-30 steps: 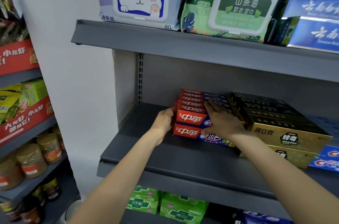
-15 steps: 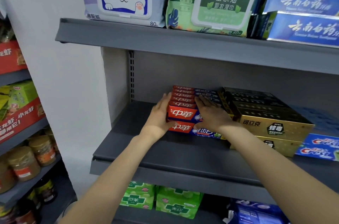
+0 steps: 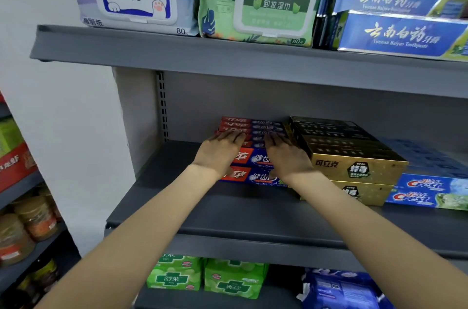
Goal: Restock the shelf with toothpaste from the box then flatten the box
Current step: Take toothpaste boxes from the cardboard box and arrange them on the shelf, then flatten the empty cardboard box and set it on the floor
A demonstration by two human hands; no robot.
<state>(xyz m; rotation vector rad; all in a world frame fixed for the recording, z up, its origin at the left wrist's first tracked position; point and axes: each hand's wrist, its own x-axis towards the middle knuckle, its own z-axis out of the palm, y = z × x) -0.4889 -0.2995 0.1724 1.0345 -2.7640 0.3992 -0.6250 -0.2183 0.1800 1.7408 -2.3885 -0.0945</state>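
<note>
Both hands, left hand (image 3: 219,154) and right hand (image 3: 286,156), lie flat, fingers straight, atop the stacked red-and-blue cardboard toothpaste cartons (image 3: 255,159) beneath their palms; uneven pressing risks sliding the upper layer sideways against the gold cartons (image 3: 354,156) just beside the right hand.

Toothpaste boxes (image 3: 255,159) partly behind both hands.

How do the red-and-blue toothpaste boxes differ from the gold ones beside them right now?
The red-and-blue toothpaste boxes have both hands on them, left hand and right hand; the gold boxes go untouched. The red-and-blue stack sits further left. Both are stacked two high on the same shelf.
</note>
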